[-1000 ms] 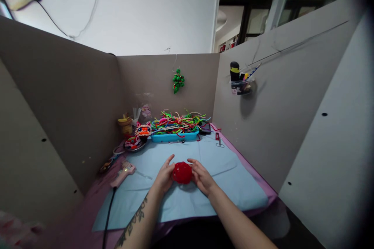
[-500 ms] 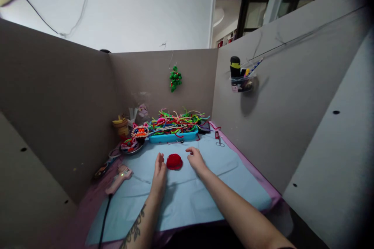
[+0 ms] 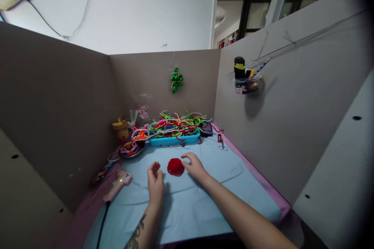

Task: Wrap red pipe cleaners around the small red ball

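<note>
Red fuzzy dome (image 3: 175, 166): lies flat side down on the pale blue mat (image 3: 210, 198), about mid-table, between the two hands.

Right hand (image 3: 195, 167): rests palm down on the mat just right of the dome. Its fingers are spread and loosely open, and the forefinger tip touches or nearly touches the dome's far right edge. It grips nothing.

Left hand (image 3: 156, 184): sits just left of the dome and slightly nearer, apart from it. Its fingers are half curled and empty.

Handling, as judged from its look: the dome appears to be wound from pipe cleaner, so it is probably light, with a soft pile over a thin wire core that keeps its shape. The pile should not slip. Hard squeezing could dent the coil. The best hold is likely at opposite sides of the lower rim, using fingertips only.

Surroundings: a blue tray (image 3: 174, 139) heaped with coloured pipe cleaners stands at the far edge. A glue gun (image 3: 118, 182) with its cord lies to the left. Small scissors (image 3: 222, 144) lie far right. Cardboard walls (image 3: 58, 105) enclose three sides.
</note>
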A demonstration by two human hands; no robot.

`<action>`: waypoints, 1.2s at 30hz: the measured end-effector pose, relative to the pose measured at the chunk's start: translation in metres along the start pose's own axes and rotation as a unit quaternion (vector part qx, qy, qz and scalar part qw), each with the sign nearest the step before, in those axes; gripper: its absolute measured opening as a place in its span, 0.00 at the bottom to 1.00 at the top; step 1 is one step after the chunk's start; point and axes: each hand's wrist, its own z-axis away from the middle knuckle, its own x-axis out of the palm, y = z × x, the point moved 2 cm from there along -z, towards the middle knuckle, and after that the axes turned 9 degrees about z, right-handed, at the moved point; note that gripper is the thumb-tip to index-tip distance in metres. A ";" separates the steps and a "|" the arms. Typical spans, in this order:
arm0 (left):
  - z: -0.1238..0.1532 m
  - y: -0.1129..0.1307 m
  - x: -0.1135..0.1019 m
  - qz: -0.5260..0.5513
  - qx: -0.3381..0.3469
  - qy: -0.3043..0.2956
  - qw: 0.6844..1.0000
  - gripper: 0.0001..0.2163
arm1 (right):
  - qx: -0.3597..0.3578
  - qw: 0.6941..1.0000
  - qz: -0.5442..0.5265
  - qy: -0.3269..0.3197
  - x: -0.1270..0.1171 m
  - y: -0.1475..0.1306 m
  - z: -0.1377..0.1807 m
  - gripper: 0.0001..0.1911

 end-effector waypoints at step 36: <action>0.047 0.009 0.029 -0.634 0.128 -0.265 0.715 0.22 | -0.182 0.966 0.013 -0.183 0.011 -0.017 0.002 0.30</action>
